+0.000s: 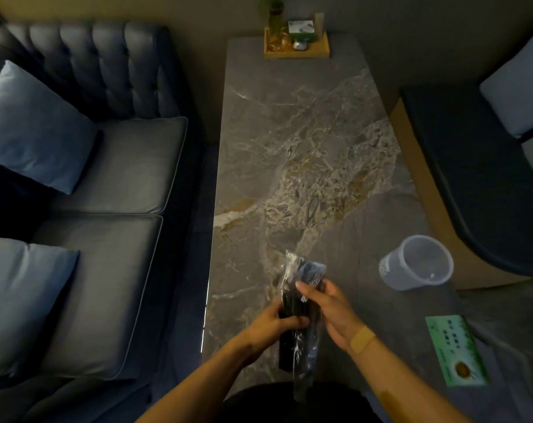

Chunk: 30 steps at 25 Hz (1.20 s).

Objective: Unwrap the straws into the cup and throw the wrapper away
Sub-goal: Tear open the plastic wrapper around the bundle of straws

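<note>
Two hands of ours grip one bundle of black straws (292, 306) in its clear plastic wrapper (305, 270) over the near end of the marble table (305, 132).

Our left hand (277, 322) is clamped round the bundle's middle; our right hand (329, 306) pinches the wrapper just above it. The clear plastic cup (418, 264) stands apart to the right, close to the table's right edge, with bare marble between. A green packet (454, 349) lies near the right corner; a wooden tray (295, 45) sits at the far end. A blue sofa (106, 178) flanks the left edge.
</note>
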Available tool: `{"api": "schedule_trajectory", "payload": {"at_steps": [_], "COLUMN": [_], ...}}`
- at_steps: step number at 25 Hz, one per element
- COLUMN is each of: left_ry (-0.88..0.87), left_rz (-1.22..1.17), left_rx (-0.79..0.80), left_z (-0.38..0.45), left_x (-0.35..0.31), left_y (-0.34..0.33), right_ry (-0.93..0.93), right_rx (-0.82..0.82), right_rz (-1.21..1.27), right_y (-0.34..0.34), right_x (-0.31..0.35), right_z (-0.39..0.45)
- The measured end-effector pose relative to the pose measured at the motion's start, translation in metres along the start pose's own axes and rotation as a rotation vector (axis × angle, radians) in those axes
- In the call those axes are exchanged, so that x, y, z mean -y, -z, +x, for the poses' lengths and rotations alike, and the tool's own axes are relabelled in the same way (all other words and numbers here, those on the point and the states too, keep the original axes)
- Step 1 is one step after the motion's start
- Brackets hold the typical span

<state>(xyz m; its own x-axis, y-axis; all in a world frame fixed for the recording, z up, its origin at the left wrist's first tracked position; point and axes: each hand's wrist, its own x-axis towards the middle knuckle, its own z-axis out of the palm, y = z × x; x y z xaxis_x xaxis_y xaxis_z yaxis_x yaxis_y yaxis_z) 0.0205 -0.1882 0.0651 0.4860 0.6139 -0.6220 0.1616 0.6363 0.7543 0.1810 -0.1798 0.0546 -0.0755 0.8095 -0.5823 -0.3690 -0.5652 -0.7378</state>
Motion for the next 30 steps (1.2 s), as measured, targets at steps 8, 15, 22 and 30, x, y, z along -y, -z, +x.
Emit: {"api": "schedule_trajectory", "payload": {"at_steps": [8,15,22,30], "left_ry": [-0.496,-0.833,-0.756,-0.329], "left_rz": [1.007,1.566,1.212,0.118], "left_rx": [-0.468,-0.314,-0.306,-0.297], "left_z": [0.000,0.012,0.000,0.015], "left_x": [0.027,0.016,-0.009,-0.046], "left_y": [0.026,0.047,0.037,0.041], "right_ry": [0.024,-0.077,-0.089,-0.113], "right_rx": [-0.015,0.168,0.195,0.193], "right_rz": [-0.245,-0.327,-0.409,-0.539], "right_y": [0.012,0.019,0.019,0.012], "right_x": [-0.019,-0.021,-0.021,-0.017], "right_z": [-0.003,-0.006,-0.007,-0.007]}}
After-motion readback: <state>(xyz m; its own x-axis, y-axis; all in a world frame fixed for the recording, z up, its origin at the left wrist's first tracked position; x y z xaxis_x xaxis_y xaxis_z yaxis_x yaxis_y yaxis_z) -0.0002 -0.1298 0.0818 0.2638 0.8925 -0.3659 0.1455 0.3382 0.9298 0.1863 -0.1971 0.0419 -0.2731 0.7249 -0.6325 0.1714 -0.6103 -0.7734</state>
